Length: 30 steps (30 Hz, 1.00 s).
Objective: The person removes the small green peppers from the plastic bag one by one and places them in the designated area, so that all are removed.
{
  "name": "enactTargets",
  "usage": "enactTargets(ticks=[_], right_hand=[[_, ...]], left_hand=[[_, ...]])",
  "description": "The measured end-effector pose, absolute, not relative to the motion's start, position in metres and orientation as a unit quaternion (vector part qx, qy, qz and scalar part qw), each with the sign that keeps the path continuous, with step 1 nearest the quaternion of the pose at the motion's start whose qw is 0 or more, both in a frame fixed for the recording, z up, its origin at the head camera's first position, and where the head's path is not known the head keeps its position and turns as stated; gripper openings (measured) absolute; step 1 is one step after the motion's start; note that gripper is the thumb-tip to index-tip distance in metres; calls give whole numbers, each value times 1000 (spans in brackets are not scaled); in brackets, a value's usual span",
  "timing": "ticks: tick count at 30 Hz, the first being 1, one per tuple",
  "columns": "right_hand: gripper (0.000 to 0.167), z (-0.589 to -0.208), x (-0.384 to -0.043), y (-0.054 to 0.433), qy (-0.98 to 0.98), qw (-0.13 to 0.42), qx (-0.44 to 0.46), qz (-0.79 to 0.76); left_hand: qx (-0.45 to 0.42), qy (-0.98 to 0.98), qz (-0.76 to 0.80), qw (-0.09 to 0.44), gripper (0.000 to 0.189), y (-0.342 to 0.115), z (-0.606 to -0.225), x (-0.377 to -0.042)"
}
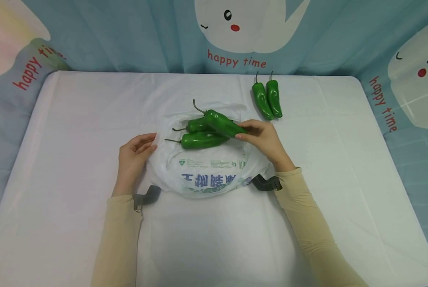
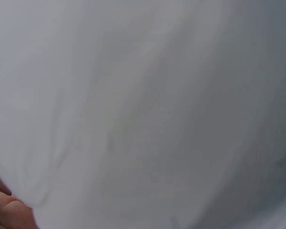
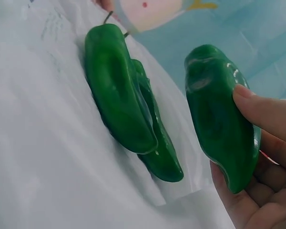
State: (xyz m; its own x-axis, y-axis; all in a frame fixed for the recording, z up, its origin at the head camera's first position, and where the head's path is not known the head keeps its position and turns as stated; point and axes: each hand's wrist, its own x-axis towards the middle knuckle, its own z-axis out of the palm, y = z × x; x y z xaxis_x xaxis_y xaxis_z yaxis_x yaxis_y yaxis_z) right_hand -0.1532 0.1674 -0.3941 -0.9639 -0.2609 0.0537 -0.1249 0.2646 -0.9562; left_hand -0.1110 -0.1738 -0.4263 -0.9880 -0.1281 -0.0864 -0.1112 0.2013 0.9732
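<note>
Here the curled left hand (image 1: pixel 133 156) pinches the bag (image 1: pixel 167 173); the right hand (image 1: pixel 267 140), a pepper (image 1: pixel 221 122).

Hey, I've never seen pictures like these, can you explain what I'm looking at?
These are a person's bare hands, seen by three cameras. The wide picture is from the head, looking down; the other two are from the wrists. The left wrist's shows mostly blurry white. On the white-covered table lies a white plastic bag; the left hand holds its edge. The right hand grips one green pepper. Two other peppers lie on the bag, and two more peppers farther back.
</note>
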Motion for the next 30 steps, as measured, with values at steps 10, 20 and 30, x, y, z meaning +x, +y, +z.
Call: enactTargets(ticks=[10,20,30], right_hand=[[27,-393,-154,173,791,34,-94,-604],[31,-392,-156,178,779,17,-75,-623],[31,-392,-157,183,780,-8,-68,-623]], left_hand=[[77,-777,-625,6,35,-174,-426,-110],[77,-774,-628,8,35,-174,-427,-110],[77,-773,-630,10,35,-174,-426,-111]])
